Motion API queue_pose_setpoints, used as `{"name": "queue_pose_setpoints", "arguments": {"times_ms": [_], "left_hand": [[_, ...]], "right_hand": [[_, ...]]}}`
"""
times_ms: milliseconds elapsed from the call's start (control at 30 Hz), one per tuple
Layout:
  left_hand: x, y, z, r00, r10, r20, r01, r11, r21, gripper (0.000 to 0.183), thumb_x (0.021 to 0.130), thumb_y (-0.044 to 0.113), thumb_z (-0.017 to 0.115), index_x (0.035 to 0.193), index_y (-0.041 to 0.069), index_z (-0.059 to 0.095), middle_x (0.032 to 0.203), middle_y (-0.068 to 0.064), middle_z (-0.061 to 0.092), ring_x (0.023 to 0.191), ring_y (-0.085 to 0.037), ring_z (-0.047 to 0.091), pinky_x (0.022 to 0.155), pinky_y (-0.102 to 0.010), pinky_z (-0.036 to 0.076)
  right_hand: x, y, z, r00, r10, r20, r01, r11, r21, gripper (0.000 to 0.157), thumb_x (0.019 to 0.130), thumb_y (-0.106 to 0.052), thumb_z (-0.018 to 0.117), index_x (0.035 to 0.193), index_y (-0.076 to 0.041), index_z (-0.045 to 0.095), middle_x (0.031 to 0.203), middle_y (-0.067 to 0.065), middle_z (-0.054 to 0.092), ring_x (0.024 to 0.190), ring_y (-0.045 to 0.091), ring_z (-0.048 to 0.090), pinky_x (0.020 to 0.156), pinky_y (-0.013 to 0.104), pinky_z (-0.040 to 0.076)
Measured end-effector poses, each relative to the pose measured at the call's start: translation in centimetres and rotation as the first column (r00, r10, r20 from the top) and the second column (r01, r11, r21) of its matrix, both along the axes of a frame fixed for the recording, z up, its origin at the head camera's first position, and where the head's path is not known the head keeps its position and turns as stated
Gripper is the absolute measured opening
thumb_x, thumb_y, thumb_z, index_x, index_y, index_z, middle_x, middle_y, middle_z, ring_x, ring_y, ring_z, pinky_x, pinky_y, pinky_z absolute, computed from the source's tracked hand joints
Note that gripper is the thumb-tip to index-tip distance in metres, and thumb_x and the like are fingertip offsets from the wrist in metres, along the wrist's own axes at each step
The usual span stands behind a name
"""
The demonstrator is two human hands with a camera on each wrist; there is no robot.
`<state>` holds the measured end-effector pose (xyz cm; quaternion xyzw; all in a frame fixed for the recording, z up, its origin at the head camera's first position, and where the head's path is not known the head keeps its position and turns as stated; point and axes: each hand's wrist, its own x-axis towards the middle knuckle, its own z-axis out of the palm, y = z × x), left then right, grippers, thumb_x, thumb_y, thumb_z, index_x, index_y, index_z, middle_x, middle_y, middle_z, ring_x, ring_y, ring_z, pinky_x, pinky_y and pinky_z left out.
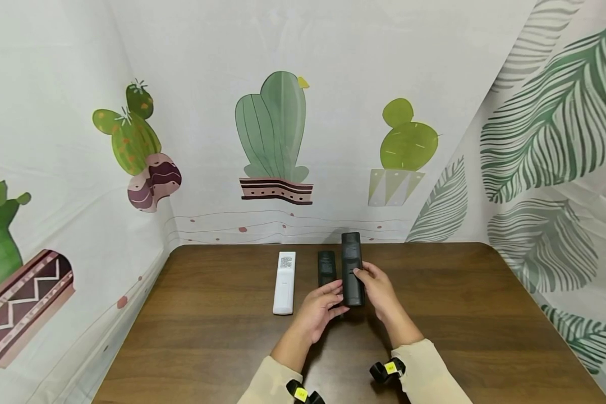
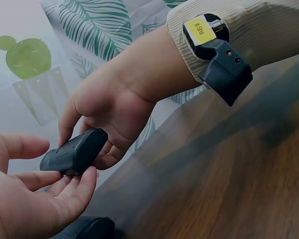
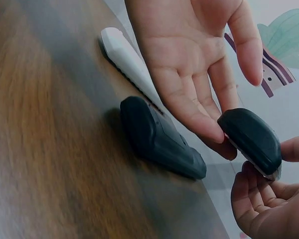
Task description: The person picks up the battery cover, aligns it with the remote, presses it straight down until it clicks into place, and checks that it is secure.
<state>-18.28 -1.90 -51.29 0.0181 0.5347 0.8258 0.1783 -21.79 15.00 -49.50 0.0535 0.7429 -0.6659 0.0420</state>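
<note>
My right hand grips a black remote control above the table, its thumb across the back and the other fingers beneath. My left hand reaches in from the left, palm up. In the right wrist view its fingertips touch the lower edge of that remote, the fingers fairly straight and the thumb apart. A second black remote control lies on the table just left of the held one, partly hidden by my left hand. Further left is a white remote control, lying with its labelled back up.
The brown wooden table ends at a white cloth backdrop printed with cacti and leaves. Each wrist wears a small black camera, such as the right wrist camera, at the cuff of a beige sleeve.
</note>
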Motion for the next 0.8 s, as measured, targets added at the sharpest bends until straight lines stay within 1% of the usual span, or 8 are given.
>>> {"name": "queue_pose_setpoints", "arguments": {"times_ms": [200,400,500,667,800], "left_hand": [[0.2,0.8,-0.2,1.000,-0.007,-0.004,0.007,1.000,0.007,0.054,0.093,0.001,0.053,0.145,-0.011,0.043,0.149,-0.025,0.049,0.100,-0.013,0.060,0.098,-0.038,0.054],[0.5,1.6,-0.2,1.000,-0.014,-0.004,0.014,1.000,0.006,0.056,0.092,0.001,0.054,0.145,-0.012,0.043,0.152,-0.026,0.045,0.102,-0.015,0.061,0.103,-0.043,0.052],[0.6,1.9,-0.3,1.000,-0.019,-0.002,0.019,1.000,0.017,0.058,0.091,0.002,0.054,0.146,-0.012,0.041,0.153,-0.027,0.044,0.103,-0.015,0.060,0.105,-0.045,0.051],[0.7,2.3,-0.7,1.000,-0.025,0.005,0.025,0.999,0.032,0.059,0.090,0.002,0.055,0.146,-0.012,0.042,0.153,-0.025,0.044,0.102,-0.015,0.059,0.106,-0.043,0.050],[0.9,2.6,-0.9,0.999,-0.032,0.007,0.032,0.999,0.038,0.058,0.090,0.001,0.055,0.146,-0.011,0.043,0.152,-0.024,0.044,0.104,-0.016,0.059,0.106,-0.043,0.050]], "right_hand": [[0.0,1.0,-0.3,1.000,-0.005,0.002,0.005,0.999,0.044,0.049,0.103,-0.024,0.054,0.145,0.000,0.049,0.129,0.022,0.061,0.103,0.018,0.061,0.088,0.025,0.047],[-0.1,1.6,-0.8,0.999,-0.032,-0.007,0.033,0.998,0.056,0.047,0.103,-0.022,0.054,0.143,0.001,0.051,0.127,0.023,0.063,0.096,0.012,0.060,0.088,0.025,0.047],[-0.1,2.0,-1.0,0.999,-0.036,-0.005,0.036,0.997,0.063,0.047,0.103,-0.022,0.054,0.143,0.001,0.051,0.127,0.023,0.063,0.094,0.011,0.060,0.088,0.025,0.047],[0.1,2.4,-1.1,0.999,-0.031,0.012,0.030,0.996,0.079,0.050,0.103,-0.024,0.053,0.146,0.002,0.047,0.130,0.025,0.061,0.101,0.017,0.062,0.087,0.025,0.047],[0.1,2.9,-1.3,0.999,-0.019,0.047,0.015,0.996,0.089,0.052,0.104,-0.023,0.052,0.148,0.004,0.044,0.131,0.026,0.060,0.104,0.022,0.062,0.085,0.025,0.047]]}}
